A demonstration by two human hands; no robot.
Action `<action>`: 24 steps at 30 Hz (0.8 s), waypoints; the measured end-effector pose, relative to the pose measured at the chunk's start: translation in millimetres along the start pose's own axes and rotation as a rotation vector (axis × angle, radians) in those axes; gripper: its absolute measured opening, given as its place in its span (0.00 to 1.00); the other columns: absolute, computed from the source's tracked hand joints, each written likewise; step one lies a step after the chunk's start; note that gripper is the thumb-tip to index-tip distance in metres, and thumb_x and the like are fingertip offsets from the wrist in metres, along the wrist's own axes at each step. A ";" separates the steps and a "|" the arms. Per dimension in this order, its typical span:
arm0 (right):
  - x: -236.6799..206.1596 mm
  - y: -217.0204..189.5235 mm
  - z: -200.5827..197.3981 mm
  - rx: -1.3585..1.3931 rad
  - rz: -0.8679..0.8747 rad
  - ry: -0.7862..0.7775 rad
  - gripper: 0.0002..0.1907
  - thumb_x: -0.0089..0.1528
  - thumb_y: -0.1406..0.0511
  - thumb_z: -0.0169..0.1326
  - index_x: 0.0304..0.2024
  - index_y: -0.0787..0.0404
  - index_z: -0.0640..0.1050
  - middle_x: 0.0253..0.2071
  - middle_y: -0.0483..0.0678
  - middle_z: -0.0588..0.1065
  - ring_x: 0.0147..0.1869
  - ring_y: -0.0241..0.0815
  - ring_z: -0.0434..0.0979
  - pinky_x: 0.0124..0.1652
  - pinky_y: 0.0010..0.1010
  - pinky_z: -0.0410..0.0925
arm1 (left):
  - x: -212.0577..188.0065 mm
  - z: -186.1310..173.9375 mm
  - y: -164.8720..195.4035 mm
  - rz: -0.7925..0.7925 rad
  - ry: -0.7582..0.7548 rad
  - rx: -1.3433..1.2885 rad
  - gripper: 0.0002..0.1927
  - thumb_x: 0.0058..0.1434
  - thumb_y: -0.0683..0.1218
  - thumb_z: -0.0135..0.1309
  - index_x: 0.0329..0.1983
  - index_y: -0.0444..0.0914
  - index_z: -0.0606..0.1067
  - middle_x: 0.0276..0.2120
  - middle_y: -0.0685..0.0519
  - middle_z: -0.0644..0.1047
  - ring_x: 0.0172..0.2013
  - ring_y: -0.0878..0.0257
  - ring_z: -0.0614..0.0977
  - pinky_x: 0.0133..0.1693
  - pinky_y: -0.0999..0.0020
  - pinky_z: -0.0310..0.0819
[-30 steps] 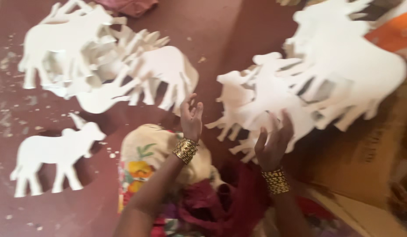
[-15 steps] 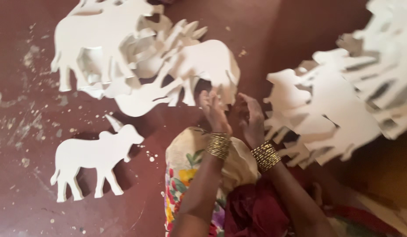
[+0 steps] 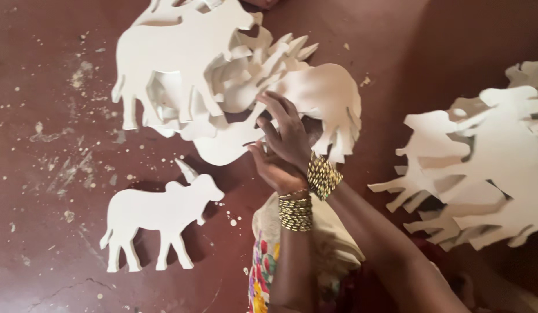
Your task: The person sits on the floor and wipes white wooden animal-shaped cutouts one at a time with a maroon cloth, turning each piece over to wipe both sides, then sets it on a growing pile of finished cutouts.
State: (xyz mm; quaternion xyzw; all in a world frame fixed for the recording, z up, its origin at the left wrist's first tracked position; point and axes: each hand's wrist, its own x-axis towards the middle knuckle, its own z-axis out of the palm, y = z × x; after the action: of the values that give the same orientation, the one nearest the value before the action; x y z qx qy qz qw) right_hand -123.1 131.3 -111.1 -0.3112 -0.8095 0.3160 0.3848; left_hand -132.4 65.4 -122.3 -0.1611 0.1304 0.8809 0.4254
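Observation:
My right hand (image 3: 289,132) reaches forward with its fingers spread, the fingertips resting on the edge of a white animal-shaped cut-out (image 3: 324,95) in the left pile (image 3: 182,69). My left hand (image 3: 270,169) lies just under and behind it, partly covered, with its fingers against the lower cut-out (image 3: 222,148). I cannot tell whether either hand has a grip on a piece. Both wrists wear gold bangles (image 3: 296,213).
A single white cut-out of a horned animal (image 3: 156,215) lies flat on the dark red floor at the lower left. A second heap of white cut-outs (image 3: 483,168) lies at the right. White crumbs and dust dot the floor. Flowered cloth (image 3: 263,272) covers my lap.
Both hands have moved from the right heap leftward to the left pile and come together, right over left. The view has swung left too.

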 end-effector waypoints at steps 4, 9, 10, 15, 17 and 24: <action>47.2 -5.0 22.5 0.617 0.388 -0.252 0.25 0.70 0.59 0.53 0.64 0.66 0.70 0.57 0.57 0.74 0.56 0.39 0.78 0.51 0.31 0.77 | 1.8 0.6 -1.0 -0.012 0.334 0.084 0.28 0.69 0.66 0.38 0.59 0.42 0.65 0.59 0.47 0.70 0.59 0.51 0.74 0.60 0.51 0.69; 74.6 -26.0 58.9 0.574 0.815 -0.336 0.26 0.66 0.57 0.54 0.58 0.69 0.71 0.40 0.50 0.77 0.37 0.37 0.79 0.36 0.28 0.75 | 7.0 -36.3 1.3 0.050 0.019 0.135 0.34 0.74 0.66 0.34 0.62 0.32 0.66 0.52 0.43 0.75 0.50 0.54 0.78 0.52 0.57 0.75; 75.1 -30.2 64.6 0.565 0.831 -0.342 0.25 0.65 0.58 0.55 0.57 0.69 0.70 0.36 0.49 0.78 0.34 0.37 0.79 0.34 0.29 0.75 | 10.0 -44.0 3.6 0.063 0.029 0.169 0.35 0.75 0.65 0.33 0.63 0.31 0.66 0.51 0.43 0.75 0.49 0.55 0.79 0.51 0.59 0.76; 70.5 -42.1 58.1 0.817 0.803 -0.220 0.17 0.64 0.62 0.58 0.48 0.70 0.75 0.30 0.48 0.78 0.31 0.35 0.76 0.32 0.28 0.70 | 11.2 -57.5 3.9 0.060 0.068 0.177 0.34 0.75 0.66 0.33 0.62 0.31 0.64 0.49 0.44 0.75 0.47 0.56 0.80 0.48 0.59 0.77; 64.0 -48.7 41.4 0.918 0.775 -0.146 0.13 0.64 0.64 0.59 0.46 0.69 0.76 0.32 0.47 0.77 0.35 0.33 0.77 0.34 0.26 0.70 | 6.8 -50.9 -2.9 0.002 0.105 0.093 0.35 0.74 0.67 0.33 0.63 0.32 0.64 0.50 0.44 0.75 0.47 0.54 0.80 0.49 0.58 0.77; 14.6 -100.9 -37.3 1.263 0.790 0.058 0.11 0.67 0.67 0.55 0.49 0.69 0.76 0.38 0.49 0.77 0.40 0.35 0.75 0.41 0.26 0.68 | -0.5 -2.8 -14.4 -0.103 0.058 0.109 0.37 0.69 0.68 0.35 0.66 0.35 0.63 0.55 0.42 0.75 0.52 0.53 0.80 0.52 0.56 0.76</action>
State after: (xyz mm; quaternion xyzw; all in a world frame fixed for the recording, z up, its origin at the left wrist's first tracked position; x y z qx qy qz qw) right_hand -126.3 91.2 -10.3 -0.3069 -0.2914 0.8274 0.3692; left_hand -120.2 72.7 -126.0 -0.1694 0.1820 0.8445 0.4744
